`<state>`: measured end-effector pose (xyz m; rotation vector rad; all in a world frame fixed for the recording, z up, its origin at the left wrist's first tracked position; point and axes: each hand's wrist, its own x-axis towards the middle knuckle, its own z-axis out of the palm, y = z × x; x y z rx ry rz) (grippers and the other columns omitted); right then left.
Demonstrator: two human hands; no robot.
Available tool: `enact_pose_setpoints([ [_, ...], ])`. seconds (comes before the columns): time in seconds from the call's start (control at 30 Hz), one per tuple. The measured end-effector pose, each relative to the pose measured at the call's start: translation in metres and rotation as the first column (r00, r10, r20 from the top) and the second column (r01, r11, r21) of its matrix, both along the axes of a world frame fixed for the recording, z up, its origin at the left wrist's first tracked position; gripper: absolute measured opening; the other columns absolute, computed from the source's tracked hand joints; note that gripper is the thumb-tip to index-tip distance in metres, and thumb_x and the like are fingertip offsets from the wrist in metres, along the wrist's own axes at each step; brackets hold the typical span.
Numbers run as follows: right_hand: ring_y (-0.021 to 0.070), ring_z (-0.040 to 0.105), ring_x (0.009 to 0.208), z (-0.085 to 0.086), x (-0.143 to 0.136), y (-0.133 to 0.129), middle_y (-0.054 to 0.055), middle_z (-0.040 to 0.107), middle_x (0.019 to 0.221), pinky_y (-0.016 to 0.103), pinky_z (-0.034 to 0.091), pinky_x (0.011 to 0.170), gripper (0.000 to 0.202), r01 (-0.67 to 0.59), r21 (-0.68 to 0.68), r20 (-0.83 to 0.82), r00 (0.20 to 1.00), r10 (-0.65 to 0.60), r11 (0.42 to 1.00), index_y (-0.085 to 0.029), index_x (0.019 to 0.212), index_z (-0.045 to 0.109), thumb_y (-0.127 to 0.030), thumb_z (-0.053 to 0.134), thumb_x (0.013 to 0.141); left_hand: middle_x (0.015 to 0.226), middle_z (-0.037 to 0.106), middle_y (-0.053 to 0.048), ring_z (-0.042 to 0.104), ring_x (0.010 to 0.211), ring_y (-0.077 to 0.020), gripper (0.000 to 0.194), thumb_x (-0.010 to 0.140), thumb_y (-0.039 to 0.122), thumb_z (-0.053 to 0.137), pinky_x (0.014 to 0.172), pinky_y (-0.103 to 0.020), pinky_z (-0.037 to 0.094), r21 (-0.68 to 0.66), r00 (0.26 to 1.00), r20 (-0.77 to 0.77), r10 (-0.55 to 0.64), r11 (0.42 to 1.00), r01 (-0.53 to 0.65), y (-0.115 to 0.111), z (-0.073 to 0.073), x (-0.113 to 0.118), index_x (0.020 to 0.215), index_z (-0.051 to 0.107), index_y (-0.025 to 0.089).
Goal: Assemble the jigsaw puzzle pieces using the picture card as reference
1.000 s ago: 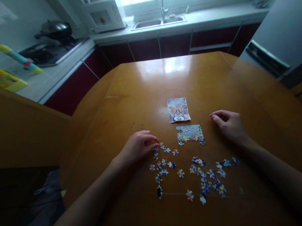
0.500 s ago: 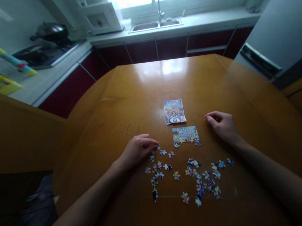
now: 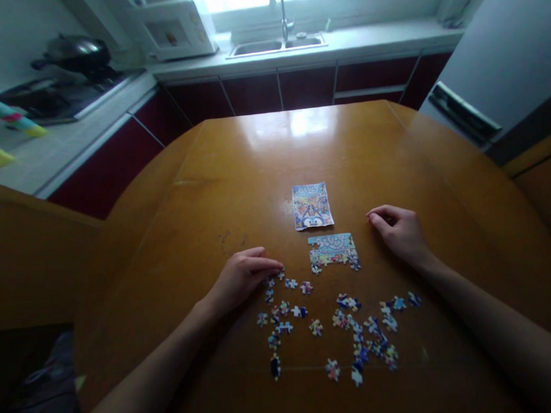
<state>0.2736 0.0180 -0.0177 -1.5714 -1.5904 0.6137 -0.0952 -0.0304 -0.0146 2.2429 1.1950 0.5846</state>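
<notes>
Near the middle of the wooden table lies a partly joined puzzle [image 3: 333, 250], with a small printed picture sheet [image 3: 312, 206] just beyond it. My left hand [image 3: 247, 272] rests left of the puzzle, its fingers pressed together at a small puzzle piece [image 3: 281, 273]; whether it grips the piece is too small to tell. My right hand [image 3: 397, 228] is to the right of the puzzle, fingers curled with thumb and fingertip together; anything between them is hidden. Loose pieces lie nearer to me, among them a reddish one [image 3: 332, 369] and a dark one [image 3: 275, 367].
The round-ended wooden table [image 3: 255, 165] fills the middle. Beyond it are a counter with a sink [image 3: 277, 45], a white microwave [image 3: 174, 31] and a pot [image 3: 79, 54] on the stove. A grey fridge [image 3: 502, 62] stands at the right.
The whole view has shifted slightly, so the table things appear a little further left. Both hands stay in nearly the same places beside the puzzle.
</notes>
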Motion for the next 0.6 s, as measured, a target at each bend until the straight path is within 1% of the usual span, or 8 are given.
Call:
enact_pose_setpoints([
  [0.37,0.0227,0.067,0.073,0.0004,0.0013,-0.0008,0.008,0.075,0.082,0.035,0.052,0.069,0.021,-0.004,-0.015,0.008,1.000,0.005,1.000,-0.019,0.082,0.073,-0.035,0.059,0.085,0.072,0.058,0.000,0.053,0.062,-0.0094,0.015,0.094,0.031,0.065,0.054,-0.019,0.039,0.007,1.000,-0.014,0.006,1.000,-0.006,0.0008,0.0011,0.0013,0.096,0.079,0.026],
  [0.6,0.0218,0.066,0.072,0.0020,0.0002,-0.0009,0.007,0.075,0.082,0.034,0.051,0.068,0.020,0.005,-0.021,0.020,1.000,-0.005,1.000,-0.019,0.082,0.074,-0.034,0.061,0.085,0.072,0.058,0.000,0.054,0.061,-0.0091,0.015,0.093,0.033,0.067,0.054,-0.019,0.039,-0.011,1.000,0.024,0.015,1.000,-0.015,0.0014,-0.0012,-0.0019,0.096,0.079,0.025],
])
